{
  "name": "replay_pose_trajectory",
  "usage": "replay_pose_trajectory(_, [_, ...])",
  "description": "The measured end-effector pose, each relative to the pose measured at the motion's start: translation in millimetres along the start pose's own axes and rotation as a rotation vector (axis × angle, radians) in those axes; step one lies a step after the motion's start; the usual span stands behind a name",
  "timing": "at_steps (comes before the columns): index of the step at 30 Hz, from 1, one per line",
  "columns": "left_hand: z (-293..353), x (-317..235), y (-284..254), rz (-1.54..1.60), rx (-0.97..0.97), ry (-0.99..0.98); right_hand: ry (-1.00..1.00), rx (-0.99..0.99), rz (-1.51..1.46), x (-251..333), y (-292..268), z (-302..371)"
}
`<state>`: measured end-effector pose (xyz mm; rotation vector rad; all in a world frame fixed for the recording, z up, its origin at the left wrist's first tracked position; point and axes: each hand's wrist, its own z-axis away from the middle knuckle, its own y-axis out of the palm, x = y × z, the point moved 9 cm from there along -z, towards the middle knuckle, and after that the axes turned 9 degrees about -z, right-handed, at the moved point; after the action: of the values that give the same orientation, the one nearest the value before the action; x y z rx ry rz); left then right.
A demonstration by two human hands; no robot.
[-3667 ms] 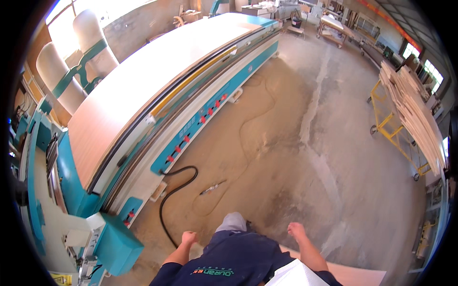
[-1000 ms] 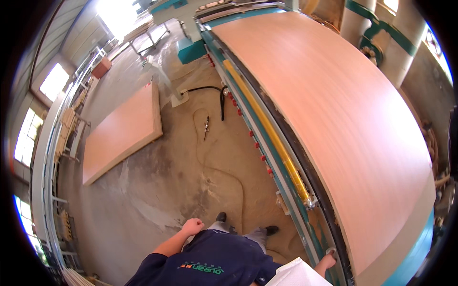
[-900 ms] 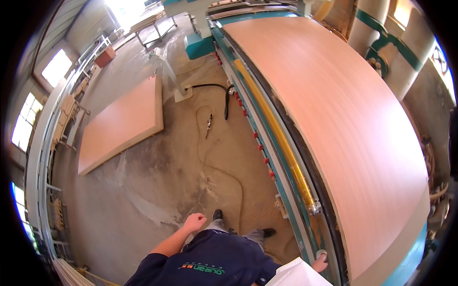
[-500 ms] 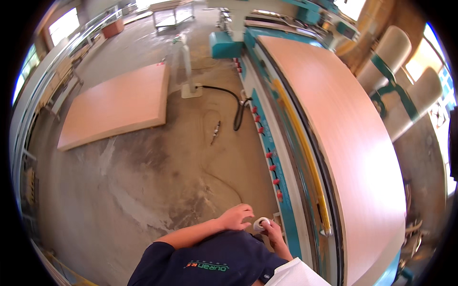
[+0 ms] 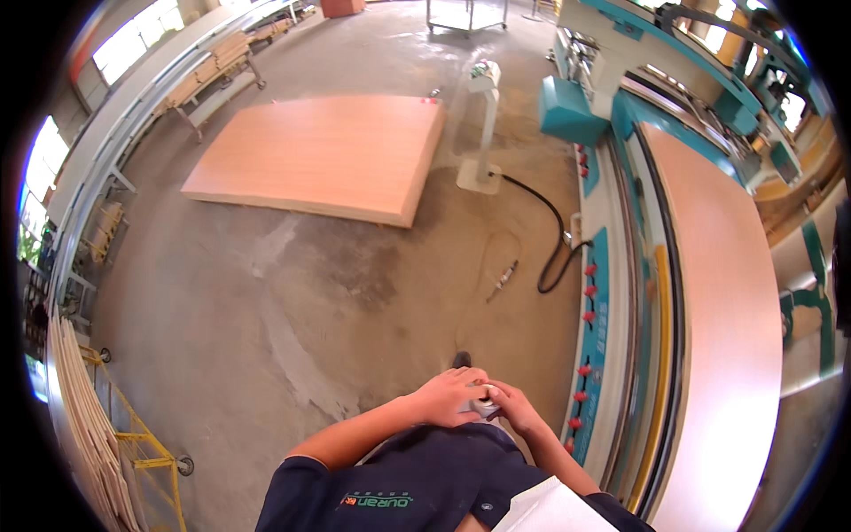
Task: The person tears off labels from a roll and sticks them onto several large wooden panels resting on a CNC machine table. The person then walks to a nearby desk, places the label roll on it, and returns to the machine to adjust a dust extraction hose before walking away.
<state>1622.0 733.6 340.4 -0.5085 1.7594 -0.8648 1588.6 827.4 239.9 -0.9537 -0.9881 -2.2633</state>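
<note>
Close in front of my waist, both hands meet around a small white roll (image 5: pixel 485 409), which looks like a roll of tape with a hollow core. My right hand (image 5: pixel 517 410) is closed on its right side. My left hand (image 5: pixel 446 398) lies on it from the left, fingers curled over its top edge. The fingers hide part of the roll, and I cannot make out a loose end.
On my right runs a long teal-and-white machine (image 5: pixel 599 310) with red knobs, bearing a wood-faced panel (image 5: pixel 727 293). A thick stack of panels (image 5: pixel 310 160) lies ahead. A control post (image 5: pixel 488 133), a black hose (image 5: pixel 560 222) and an air gun (image 5: pixel 503 279) stand or lie between. Left is a yellow cart (image 5: pixel 146 450).
My left hand has come across onto the roll, which only my right hand held before. My view has turned left, so the machine and stack appear farther right.
</note>
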Motion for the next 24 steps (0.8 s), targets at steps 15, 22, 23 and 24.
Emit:
replay_pose_trajectory(15, [-82.4,328.7,-153.3,0.851,-0.807,-0.888,-0.142,0.369,0.333,268.9,20.8,-320.0])
replay_pose_trajectory(22, [-210.9,468.2,-213.8,0.874,-0.559,-0.706,-0.279,0.008,0.304,357.8,-24.3,-471.1])
replay_pose_trajectory(23, [-233.6,481.1,-232.1,0.884,-0.515,-0.630,-0.281,-0.043,0.289,375.4,-34.5,-489.4])
replay_pose_trajectory(24, [-257.1,487.0,-254.6,0.864,-0.401,-0.632,-0.304,-0.111,0.210,401.7,-41.4,-502.3])
